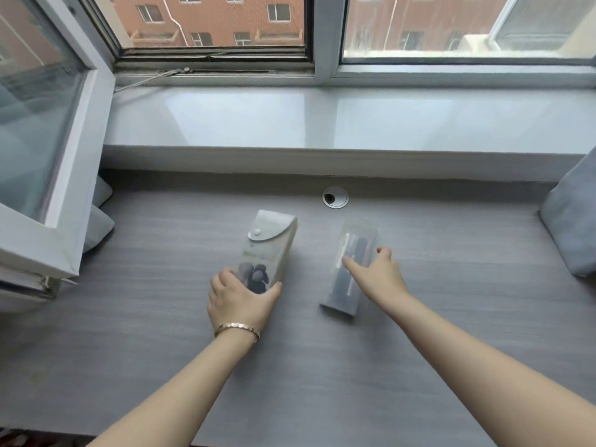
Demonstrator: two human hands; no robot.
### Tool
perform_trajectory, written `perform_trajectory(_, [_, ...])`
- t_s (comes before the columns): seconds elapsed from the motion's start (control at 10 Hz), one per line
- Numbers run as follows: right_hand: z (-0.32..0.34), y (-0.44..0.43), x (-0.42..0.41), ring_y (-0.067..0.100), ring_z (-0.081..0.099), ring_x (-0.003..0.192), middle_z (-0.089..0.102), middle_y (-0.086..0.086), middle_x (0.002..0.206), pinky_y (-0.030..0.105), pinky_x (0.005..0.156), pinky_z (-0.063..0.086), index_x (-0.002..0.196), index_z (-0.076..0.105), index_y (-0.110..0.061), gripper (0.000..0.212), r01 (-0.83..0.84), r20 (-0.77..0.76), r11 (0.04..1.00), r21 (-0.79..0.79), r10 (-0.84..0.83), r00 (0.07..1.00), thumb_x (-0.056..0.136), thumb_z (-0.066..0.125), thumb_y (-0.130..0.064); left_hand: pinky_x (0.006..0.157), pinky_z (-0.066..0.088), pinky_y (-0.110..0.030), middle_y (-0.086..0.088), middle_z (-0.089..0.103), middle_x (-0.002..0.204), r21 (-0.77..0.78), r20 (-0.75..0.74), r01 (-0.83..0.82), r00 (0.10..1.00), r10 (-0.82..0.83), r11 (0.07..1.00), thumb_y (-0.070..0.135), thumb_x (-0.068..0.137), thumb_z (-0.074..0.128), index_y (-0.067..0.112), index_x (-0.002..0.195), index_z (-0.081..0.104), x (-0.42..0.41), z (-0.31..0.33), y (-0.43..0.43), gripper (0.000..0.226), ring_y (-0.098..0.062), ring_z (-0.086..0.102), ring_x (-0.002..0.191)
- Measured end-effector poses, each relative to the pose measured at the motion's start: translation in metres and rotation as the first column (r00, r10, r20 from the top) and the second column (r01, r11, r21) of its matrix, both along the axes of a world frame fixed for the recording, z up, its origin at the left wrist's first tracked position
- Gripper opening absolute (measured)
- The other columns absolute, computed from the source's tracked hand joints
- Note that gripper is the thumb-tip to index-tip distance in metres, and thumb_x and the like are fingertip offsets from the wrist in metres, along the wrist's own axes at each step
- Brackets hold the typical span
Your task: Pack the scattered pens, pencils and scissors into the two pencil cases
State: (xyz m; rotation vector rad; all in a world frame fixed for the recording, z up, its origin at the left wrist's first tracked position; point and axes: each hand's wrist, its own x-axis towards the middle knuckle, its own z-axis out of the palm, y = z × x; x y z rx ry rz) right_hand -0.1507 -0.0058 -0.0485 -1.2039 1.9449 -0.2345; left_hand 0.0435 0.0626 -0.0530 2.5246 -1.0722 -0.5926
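The near end of the flap-closed pencil case (269, 250) is clasped by the left hand (238, 301), fingers curled. The right hand (375, 275) is spread over the clear pencil case (350, 269). Both cases lie side by side on the grey desk (129, 317).

We see two pencil cases on the desk (129, 317): the flap-closed case (269, 246) lies left, the clear case (350, 269) right, both before the cable grommet (335, 197) by the back edge.
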Motion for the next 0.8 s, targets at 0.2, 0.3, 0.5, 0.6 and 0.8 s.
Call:
perform_trajectory(0.2, [-0.018,-0.013,0.032,0.035,0.043,0.126,0.029,0.018,0.141,0.039,0.098,0.041,0.146,-0.005,-0.004,0.116,-0.066,-0.207,0.996,0.058,0.076,0.975,0.071,0.066,-0.056,0.091,0.042,-0.043,-0.012,0.039,0.126,0.163,0.037,0.081,0.995,-0.088,0.983,0.055,0.066,0.067,0.006,0.123,0.034,-0.035,-0.011,-0.042,0.081,-0.031,0.037,0.120])
perform_trajectory(0.3, [-0.023,-0.011,0.037,0.036,0.041,0.127,0.032,0.020,0.139,0.039,0.101,0.039,0.146,-0.004,-0.006,0.110,-0.153,-0.206,0.988,0.026,0.155,0.966,0.074,0.063,-0.055,0.098,0.038,-0.043,-0.011,0.031,0.136,0.189,-0.031,0.179,0.984,-0.177,0.966,0.058,0.073,0.060,0.011,0.142,0.013,-0.051,-0.021,-0.039,0.095,-0.031,0.031,0.125])
perform_trajectory(0.5, [-0.024,-0.013,0.035,0.034,0.037,0.128,0.032,0.017,0.139,0.038,0.104,0.035,0.148,0.005,-0.011,0.083,-0.273,-0.114,0.961,-0.036,0.267,0.957,0.088,0.050,-0.047,0.107,0.028,-0.040,-0.010,0.023,0.148,0.181,-0.011,0.199,0.980,-0.200,0.963,0.058,0.080,0.050,0.012,0.146,0.000,-0.053,-0.028,-0.030,0.095,-0.031,0.027,0.131])
perform_trajectory(0.6, [-0.022,-0.014,0.032,0.033,0.038,0.129,0.032,0.016,0.140,0.038,0.103,0.036,0.148,0.006,-0.012,0.083,-0.283,-0.099,0.959,-0.028,0.279,0.955,0.087,0.051,-0.048,0.107,0.028,-0.039,-0.009,0.019,0.150,0.209,-0.006,0.246,0.968,-0.250,0.946,0.059,0.081,0.048,0.012,0.146,-0.003,-0.052,-0.026,-0.031,0.095,-0.030,0.026,0.132])
perform_trajectory(0.8, [-0.002,-0.028,0.025,0.034,0.053,0.113,0.054,0.016,0.122,0.037,0.091,0.044,0.128,0.041,-0.006,0.051,-0.315,-0.094,0.941,0.126,0.327,0.940,0.089,0.048,-0.037,0.103,0.031,-0.039,-0.010,0.023,0.147,0.322,0.113,0.365,0.901,-0.418,0.873,0.056,0.083,0.045,0.005,0.144,0.005,-0.049,0.006,-0.055,0.089,-0.028,0.032,0.129])
